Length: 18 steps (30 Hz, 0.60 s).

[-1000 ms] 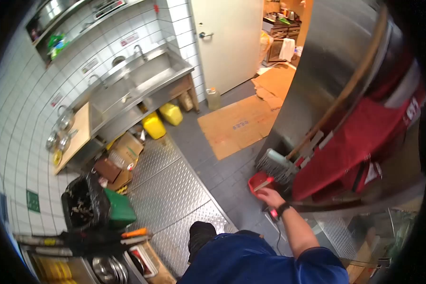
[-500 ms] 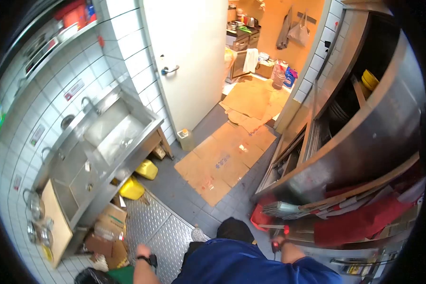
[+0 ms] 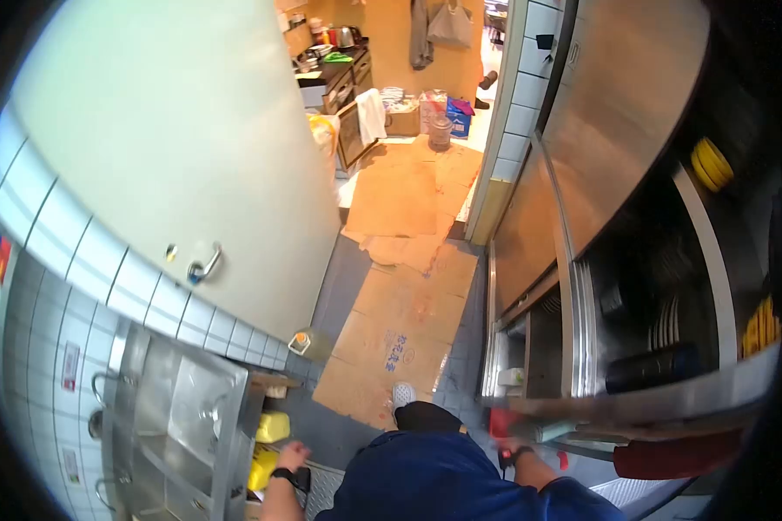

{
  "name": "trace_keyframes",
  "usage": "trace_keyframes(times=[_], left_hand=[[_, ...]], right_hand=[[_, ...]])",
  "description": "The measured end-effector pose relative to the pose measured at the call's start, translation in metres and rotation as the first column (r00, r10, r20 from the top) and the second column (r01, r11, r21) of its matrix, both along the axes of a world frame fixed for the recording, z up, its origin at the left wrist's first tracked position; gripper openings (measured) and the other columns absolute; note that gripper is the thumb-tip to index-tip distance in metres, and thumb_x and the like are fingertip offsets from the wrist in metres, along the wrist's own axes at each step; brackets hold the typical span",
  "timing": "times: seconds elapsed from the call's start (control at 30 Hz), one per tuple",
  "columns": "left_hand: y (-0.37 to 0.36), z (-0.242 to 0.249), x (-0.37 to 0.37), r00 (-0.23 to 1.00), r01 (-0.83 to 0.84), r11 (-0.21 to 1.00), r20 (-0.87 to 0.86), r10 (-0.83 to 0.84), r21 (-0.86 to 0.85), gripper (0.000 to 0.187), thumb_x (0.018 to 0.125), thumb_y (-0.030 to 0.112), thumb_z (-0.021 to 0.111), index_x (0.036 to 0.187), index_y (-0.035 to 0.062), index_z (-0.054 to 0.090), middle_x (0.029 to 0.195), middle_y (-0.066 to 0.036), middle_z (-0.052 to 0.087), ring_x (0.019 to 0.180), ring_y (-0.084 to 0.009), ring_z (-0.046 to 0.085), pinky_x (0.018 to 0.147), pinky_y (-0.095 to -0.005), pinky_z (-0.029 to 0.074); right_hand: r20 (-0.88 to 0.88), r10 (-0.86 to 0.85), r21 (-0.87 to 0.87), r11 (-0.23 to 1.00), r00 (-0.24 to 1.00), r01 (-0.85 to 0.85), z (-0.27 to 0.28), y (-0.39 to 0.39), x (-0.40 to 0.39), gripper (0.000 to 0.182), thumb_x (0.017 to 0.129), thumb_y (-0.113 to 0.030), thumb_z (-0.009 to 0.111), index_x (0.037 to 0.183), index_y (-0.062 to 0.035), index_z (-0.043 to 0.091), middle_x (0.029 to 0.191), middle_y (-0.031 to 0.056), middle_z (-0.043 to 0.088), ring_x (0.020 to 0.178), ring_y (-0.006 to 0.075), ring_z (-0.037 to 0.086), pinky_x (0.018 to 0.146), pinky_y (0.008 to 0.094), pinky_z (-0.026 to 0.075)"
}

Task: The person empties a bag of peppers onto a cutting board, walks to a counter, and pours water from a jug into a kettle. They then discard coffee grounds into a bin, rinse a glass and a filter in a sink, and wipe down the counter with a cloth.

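Note:
My right hand (image 3: pixel 507 449), with a black watch on its wrist, is low at my right side and closed on the handle of a red dustpan (image 3: pixel 499 423). A blurred broom (image 3: pixel 554 429) with a wooden handle lies across just beyond it, and a red cloth (image 3: pixel 676 457) sits below that. My left hand (image 3: pixel 292 455), also wearing a black watch, hangs by my left hip with curled fingers and holds nothing. It is near the yellow jugs (image 3: pixel 272 427). My blue top fills the bottom middle, with one shoe (image 3: pixel 402 394) ahead.
Flattened cardboard sheets (image 3: pixel 404 321) cover the grey floor up to an open doorway. A white door (image 3: pixel 174 174) with a handle and a steel sink (image 3: pixel 182 417) are on the left, with a bottle (image 3: pixel 302 343) on the floor. Steel shelving (image 3: pixel 634 217) with dishes stands on the right.
The view has swung up and forward toward the doorway. My right hand took hold of the red dustpan and lifted it from the floor. My left hand has come into view.

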State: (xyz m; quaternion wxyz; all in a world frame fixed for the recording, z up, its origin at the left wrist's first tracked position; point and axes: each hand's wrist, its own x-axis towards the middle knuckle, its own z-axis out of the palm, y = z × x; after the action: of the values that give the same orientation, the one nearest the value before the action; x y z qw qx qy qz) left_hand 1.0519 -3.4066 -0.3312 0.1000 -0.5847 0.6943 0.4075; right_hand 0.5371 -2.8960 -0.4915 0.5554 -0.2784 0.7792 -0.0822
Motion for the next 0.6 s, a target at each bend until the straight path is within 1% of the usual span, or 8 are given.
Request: trace_keyframes(times=[0.07, 0.1, 0.13, 0.23, 0.3, 0.5, 0.57, 0.6], left_hand=[[-0.019, -0.010, -0.009, 0.994, 0.067, 0.965, 0.061, -0.085, 0.254, 0.033, 0.084, 0.031, 0.074, 0.105, 0.0062, 0.073, 0.098, -0.019, 0.074, 0.093, -0.0312, 0.072, 0.084, -0.0406, 0.055], [-0.029, -0.029, -0.001, 0.989, 0.135, 0.959, 0.030, -0.147, 0.250, 0.033, 0.083, 0.032, 0.074, 0.105, 0.0071, 0.074, 0.098, -0.018, 0.075, 0.094, -0.0304, 0.072, 0.084, -0.0402, 0.055], [-0.044, -0.025, -0.015, 0.978, 0.129, 0.961, 0.131, -0.164, 0.244, 0.035, 0.083, 0.034, 0.074, 0.104, 0.0064, 0.074, 0.097, -0.018, 0.075, 0.092, -0.0296, 0.073, 0.083, -0.0402, 0.056], [-0.105, -0.024, -0.062, 0.950, 0.113, 0.957, 0.251, -0.183, 0.268, 0.043, 0.083, 0.042, 0.073, 0.103, 0.0030, 0.074, 0.095, -0.016, 0.075, 0.090, -0.0295, 0.073, 0.083, -0.0408, 0.056], [-0.148, -0.027, -0.094, 0.991, -0.084, 0.945, 0.125, 0.046, 0.316, 0.050, 0.083, 0.046, 0.073, 0.106, 0.0011, 0.072, 0.100, -0.017, 0.076, 0.093, -0.0336, 0.073, 0.084, -0.0437, 0.055], [-0.348, -0.040, -0.258, 0.938, 0.286, 0.945, 0.154, -0.310, 0.162, 0.057, 0.083, 0.042, 0.069, 0.123, 0.0011, 0.067, 0.119, -0.021, 0.070, 0.116, -0.0362, 0.065, 0.098, -0.0447, 0.052], [-0.412, -0.030, -0.323, 0.947, 0.307, 0.945, 0.067, -0.315, 0.110, 0.053, 0.085, 0.040, 0.065, 0.120, -0.0001, 0.067, 0.121, -0.024, 0.068, 0.116, -0.0389, 0.063, 0.099, -0.0466, 0.051], [-0.449, -0.038, -0.356, 0.938, 0.334, 0.939, 0.076, -0.339, 0.080, 0.051, 0.085, 0.039, 0.064, 0.118, -0.0005, 0.068, 0.121, -0.025, 0.068, 0.116, -0.0403, 0.063, 0.099, -0.0478, 0.050]], right_hand=[[-0.051, -0.052, -0.084, 0.995, 0.997, 0.048, 0.028, -0.110, -0.048, 0.050, 0.092, -0.041, 0.068, 0.128, -0.0066, 0.065, 0.116, 0.0144, 0.071, 0.108, 0.0297, 0.066, 0.092, 0.0416, 0.052], [0.041, -0.355, -0.005, 0.935, 0.934, 0.355, 0.133, -0.187, -0.061, 0.056, 0.092, -0.040, 0.070, 0.134, -0.0035, 0.061, 0.127, 0.0169, 0.068, 0.116, 0.0304, 0.065, 0.097, 0.0407, 0.051], [0.037, -0.464, -0.303, 0.839, 0.885, 0.452, 0.113, -0.214, -0.076, 0.062, 0.091, -0.043, 0.071, 0.137, -0.0029, 0.059, 0.134, 0.0187, 0.064, 0.123, 0.0295, 0.062, 0.103, 0.0386, 0.049], [-0.005, -0.400, -0.370, 0.852, 0.917, 0.370, 0.162, -0.323, -0.145, 0.065, 0.090, -0.044, 0.072, 0.138, -0.0028, 0.058, 0.129, 0.0206, 0.066, 0.119, 0.0298, 0.064, 0.101, 0.0381, 0.050], [-0.054, -0.346, -0.304, 0.899, 0.937, 0.315, 0.196, -0.383, -0.182, 0.061, 0.093, -0.032, 0.072, 0.142, -0.0002, 0.053, 0.136, 0.0184, 0.063, 0.124, 0.0272, 0.061, 0.104, 0.0361, 0.049], [-0.269, -0.414, -0.328, 0.888, 0.870, 0.321, 0.154, -0.457, -0.249, 0.061, 0.089, -0.047, 0.070, 0.131, -0.0035, 0.063, 0.123, 0.0196, 0.069, 0.110, 0.0336, 0.067, 0.095, 0.0402, 0.052], [-0.270, -0.343, -0.289, 0.920, 0.900, 0.264, 0.038, -0.414, -0.262, 0.059, 0.089, -0.048, 0.070, 0.129, -0.0047, 0.064, 0.123, 0.0192, 0.069, 0.112, 0.0335, 0.067, 0.095, 0.0407, 0.053], [-0.442, -0.160, -0.129, 0.985, 0.883, 0.114, 0.013, -0.401, -0.258, 0.027, 0.082, -0.022, 0.066, 0.106, -0.0102, 0.071, 0.100, 0.0169, 0.071, 0.101, 0.0339, 0.070, 0.083, 0.0460, 0.056]])
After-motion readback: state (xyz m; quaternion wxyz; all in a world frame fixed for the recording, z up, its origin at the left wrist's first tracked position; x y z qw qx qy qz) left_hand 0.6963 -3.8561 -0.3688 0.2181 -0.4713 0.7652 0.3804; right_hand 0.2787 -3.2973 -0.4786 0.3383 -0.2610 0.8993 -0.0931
